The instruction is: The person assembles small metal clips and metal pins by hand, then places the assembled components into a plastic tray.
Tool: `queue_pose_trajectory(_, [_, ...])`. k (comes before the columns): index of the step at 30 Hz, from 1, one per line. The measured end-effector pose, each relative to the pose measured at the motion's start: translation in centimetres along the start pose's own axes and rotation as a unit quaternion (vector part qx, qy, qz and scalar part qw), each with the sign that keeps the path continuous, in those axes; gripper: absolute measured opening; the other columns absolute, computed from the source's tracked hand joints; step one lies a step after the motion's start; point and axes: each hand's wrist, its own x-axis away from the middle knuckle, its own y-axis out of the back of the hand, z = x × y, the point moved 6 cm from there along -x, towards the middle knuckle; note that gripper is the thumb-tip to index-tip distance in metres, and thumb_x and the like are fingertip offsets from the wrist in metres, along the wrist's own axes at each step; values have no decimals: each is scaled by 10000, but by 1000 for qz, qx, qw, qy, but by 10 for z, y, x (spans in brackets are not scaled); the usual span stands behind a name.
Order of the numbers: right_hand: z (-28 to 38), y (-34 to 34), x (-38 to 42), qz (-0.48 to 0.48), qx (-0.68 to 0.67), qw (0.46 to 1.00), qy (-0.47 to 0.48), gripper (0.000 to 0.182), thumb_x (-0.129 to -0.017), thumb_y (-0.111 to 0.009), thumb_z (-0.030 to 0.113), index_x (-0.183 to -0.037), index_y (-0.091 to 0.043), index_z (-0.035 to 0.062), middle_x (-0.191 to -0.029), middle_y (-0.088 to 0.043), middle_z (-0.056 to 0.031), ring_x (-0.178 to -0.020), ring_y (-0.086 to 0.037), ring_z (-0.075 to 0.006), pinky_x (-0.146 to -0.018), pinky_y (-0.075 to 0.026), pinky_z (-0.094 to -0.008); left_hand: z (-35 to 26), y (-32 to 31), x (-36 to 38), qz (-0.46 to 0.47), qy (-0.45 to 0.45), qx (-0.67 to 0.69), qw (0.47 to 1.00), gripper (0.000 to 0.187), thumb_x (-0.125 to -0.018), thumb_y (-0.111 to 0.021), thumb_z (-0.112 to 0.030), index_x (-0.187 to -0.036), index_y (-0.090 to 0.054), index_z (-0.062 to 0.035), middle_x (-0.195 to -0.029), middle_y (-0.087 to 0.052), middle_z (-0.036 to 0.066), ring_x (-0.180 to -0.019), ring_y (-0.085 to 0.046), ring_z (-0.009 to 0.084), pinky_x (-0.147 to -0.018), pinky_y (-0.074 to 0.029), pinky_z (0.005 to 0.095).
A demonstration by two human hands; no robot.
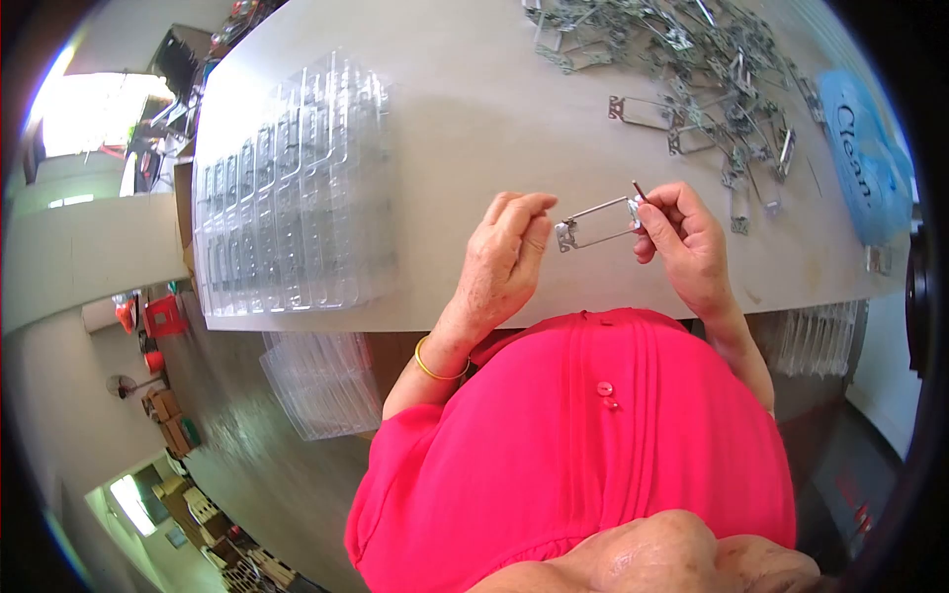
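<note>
A small metal frame with two long thin rods and a bracket at each end is held over the table. My right hand pinches its right-hand bracket between thumb and fingers, and a thin dark pin sticks up from the same grip. Just left of the frame's other bracket is my left hand, its fingers bent with the thumb near the index finger. Whether it holds something small cannot be made out. A yellow bangle circles my left wrist.
Many similar metal parts lie heaped at the table's back right. Clear plastic trays are stacked on the left. A blue bag marked "Clean" lies at the right edge. More plastic trays sit below the table's front edge.
</note>
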Motion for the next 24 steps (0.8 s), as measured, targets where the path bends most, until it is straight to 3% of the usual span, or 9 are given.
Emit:
queue_pose_trajectory(3, [1,-3,-1,22,0,1000,11,67,-1037,-589,86,-1053,-582,21,-848,-640,-24,-696,-610,-76,-629,-523,-237,-3,0,2,15,16,9,1000,187,-949,-664,-46,-1130,-672,0,-956,-642,132,-852,-650,230,-765,-538,342])
queue_pose_trajectory(5, [4,-8,-2,49,8,998,30,65,-1039,-583,81,-1056,-578,18,-851,-640,-30,-696,-608,-79,-631,-523,-238,-1,-10,5,72,-22,-9,997,176,-943,-674,-48,-1114,-672,-6,-933,-632,126,-828,-657,242,-715,-538,354])
queue_pose_trajectory(8, [4,-10,0,65,1,997,37,52,-1043,-569,72,-1056,-570,22,-852,-638,-39,-692,-605,-82,-628,-523,-241,3,-10,9,71,12,64,995,131,-929,-684,-47,-1052,-676,-5,-910,-629,133,-790,-675,252,-662,-536,358])
queue_pose_trajectory(11, [3,-12,1,65,2,997,36,44,-1045,-565,68,-1051,-564,25,-850,-632,-42,-683,-604,-85,-622,-521,-243,5,-6,13,74,-14,68,995,84,-930,-678,-52,-997,-669,-3,-891,-633,133,-780,-667,272,-664,-533,372])
queue_pose_trajectory(15, [4,-16,2,70,11,996,50,61,-1053,-568,98,-1059,-569,37,-847,-625,-36,-668,-608,-93,-615,-518,-241,3,-1,19,52,-19,58,997,53,-932,-659,-56,-927,-641,-6,-843,-618,132,-751,-647,310,-657,-521,404])
queue_pose_trajectory(21, [11,-10,-1,2,45,994,104,105,-1055,-587,151,-1059,-608,48,-896,-626,-21,-729,-603,-86,-624,-525,-240,-6,20,29,14,-32,43,998,55,-932,-654,-50,-915,-622,-8,-819,-604,126,-755,-652,298,-646,-519,398])
queue_pose_trajectory(24, [4,-8,-1,24,47,995,84,95,-1046,-603,147,-1044,-613,53,-893,-626,-9,-741,-593,-81,-631,-523,-233,-23,42,37,-27,-73,6,997,52,-919,-668,-38,-912,-628,-6,-825,-609,131,-752,-652,294,-643,-520,393])
